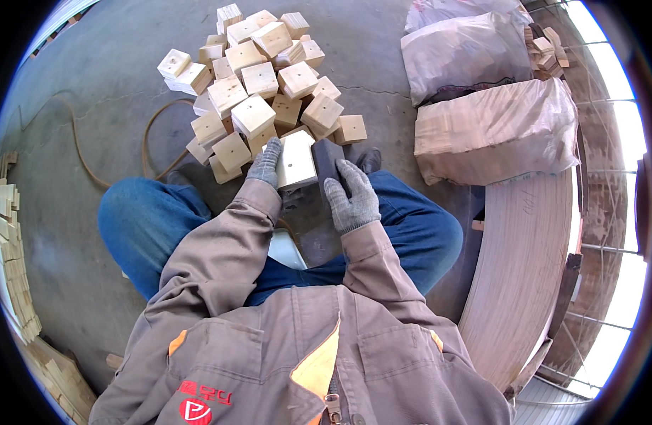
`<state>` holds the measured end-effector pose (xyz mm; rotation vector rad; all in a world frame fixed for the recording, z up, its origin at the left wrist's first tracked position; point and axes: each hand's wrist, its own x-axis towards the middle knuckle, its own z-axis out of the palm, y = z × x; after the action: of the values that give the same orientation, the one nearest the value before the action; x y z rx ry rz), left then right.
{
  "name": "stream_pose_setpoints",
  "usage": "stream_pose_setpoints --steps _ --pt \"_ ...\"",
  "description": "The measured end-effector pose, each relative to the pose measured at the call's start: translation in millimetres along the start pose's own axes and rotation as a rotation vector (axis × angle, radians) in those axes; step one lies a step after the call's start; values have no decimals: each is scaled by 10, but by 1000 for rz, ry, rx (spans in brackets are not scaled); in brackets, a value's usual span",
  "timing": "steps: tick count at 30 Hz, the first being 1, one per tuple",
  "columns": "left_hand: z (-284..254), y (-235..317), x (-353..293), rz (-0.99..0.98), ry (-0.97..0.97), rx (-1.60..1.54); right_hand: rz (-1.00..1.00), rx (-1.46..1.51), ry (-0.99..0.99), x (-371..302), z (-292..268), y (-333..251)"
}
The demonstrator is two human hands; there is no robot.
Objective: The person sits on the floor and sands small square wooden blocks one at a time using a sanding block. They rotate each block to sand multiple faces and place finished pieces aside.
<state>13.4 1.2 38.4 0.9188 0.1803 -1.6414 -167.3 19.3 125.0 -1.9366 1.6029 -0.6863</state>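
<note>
By the block pile [259, 80], my left hand [265, 167] held a wood block [297, 161], its bottom hidden from me; my right hand [354, 201] held a dark block [327, 160] above the gray floor [372, 57].

Pale wooden block [296, 161] held by gloved left hand [266, 163]; dark block [328, 163] held at its right side by gloved right hand [353, 198]. More blocks [259, 80] heaped beyond on grey floor [120, 127].

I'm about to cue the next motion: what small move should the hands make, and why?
Probably draw the dark block lightly along the wood block's right side: the right hand holds it right beside that side, though contact is hard to confirm, and the left hand steadies the wood block from the left.
</note>
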Motion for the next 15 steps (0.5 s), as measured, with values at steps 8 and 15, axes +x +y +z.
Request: stream_pose_setpoints --steps 8,15 --pt "72 -268 -50 59 -6 177 153 -5 105 400 12 318" --pt "-17 -259 9 64 40 272 121 30 101 321 40 359"
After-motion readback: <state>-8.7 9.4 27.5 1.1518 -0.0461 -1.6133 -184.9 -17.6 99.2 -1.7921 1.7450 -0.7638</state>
